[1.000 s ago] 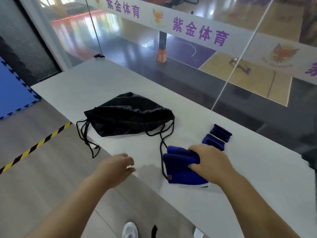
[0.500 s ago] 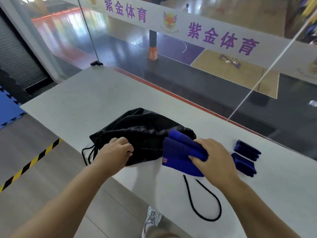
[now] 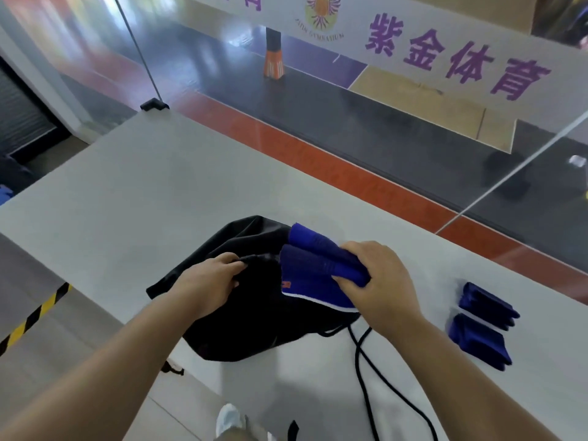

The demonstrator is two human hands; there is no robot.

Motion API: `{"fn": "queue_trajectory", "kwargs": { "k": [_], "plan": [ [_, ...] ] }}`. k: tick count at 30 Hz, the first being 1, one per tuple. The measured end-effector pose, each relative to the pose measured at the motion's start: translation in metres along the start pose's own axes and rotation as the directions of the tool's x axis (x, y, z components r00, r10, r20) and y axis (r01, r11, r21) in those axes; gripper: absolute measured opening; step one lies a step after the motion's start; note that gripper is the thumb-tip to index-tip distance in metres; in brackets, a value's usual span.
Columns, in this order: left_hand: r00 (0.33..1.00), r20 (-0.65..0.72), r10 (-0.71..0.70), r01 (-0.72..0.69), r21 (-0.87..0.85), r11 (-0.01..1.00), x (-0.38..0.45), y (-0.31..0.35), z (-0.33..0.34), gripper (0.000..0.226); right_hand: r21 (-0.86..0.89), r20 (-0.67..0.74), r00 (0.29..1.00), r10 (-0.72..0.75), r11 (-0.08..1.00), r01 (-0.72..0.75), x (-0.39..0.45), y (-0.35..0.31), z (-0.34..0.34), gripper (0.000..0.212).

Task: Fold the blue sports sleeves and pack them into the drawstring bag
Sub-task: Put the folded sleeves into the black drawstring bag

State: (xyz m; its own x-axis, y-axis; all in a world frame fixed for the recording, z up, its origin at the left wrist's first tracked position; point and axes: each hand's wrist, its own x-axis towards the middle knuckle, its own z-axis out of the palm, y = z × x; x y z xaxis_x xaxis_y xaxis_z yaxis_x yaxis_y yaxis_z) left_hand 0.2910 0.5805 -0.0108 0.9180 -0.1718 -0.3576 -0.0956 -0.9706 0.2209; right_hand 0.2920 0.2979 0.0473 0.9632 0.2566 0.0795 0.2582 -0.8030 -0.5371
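Head view: pale grey table (image 3: 133,186) carries the black fabric drawstring bag (image 3: 254,316), rim pinched by the left hand (image 3: 208,281). At its 3 o'clock, the right hand (image 3: 381,281) grips folded blue sports sleeves (image 3: 313,268) over the bag's mouth.

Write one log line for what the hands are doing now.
left hand: grips bag mouth | right hand: holds folded sleeves | two sleeves wait

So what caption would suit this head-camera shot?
Right hand carries folded sleeves to the bag while the left hand grips its opening.
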Motion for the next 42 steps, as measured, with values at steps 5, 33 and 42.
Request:
{"fn": "queue_trajectory", "kwargs": {
  "k": [5, 33, 42],
  "plan": [
    [0.996, -0.084, 0.01, -0.032, -0.258, 0.966, 0.017, -0.01, -0.031, 0.042, -0.056, -0.109, 0.95, -0.294, 0.956, 0.289, 0.001, -0.002, 0.014, 0.043],
    [0.99, -0.105, 0.095, -0.134, -0.464, 0.876, 0.011, -0.036, -0.079, 0.05, 0.266, 0.655, 0.749, 0.099, 0.898, -0.351, 0.048, -0.067, 0.02, 0.034],
    [0.992, -0.072, 0.104, -0.126, -0.509, 0.852, 0.007, -0.04, -0.074, 0.05, 0.635, 0.508, 0.679, 0.531, 0.301, -0.711, 0.05, -0.054, 0.079, 0.018]
  ]
}}
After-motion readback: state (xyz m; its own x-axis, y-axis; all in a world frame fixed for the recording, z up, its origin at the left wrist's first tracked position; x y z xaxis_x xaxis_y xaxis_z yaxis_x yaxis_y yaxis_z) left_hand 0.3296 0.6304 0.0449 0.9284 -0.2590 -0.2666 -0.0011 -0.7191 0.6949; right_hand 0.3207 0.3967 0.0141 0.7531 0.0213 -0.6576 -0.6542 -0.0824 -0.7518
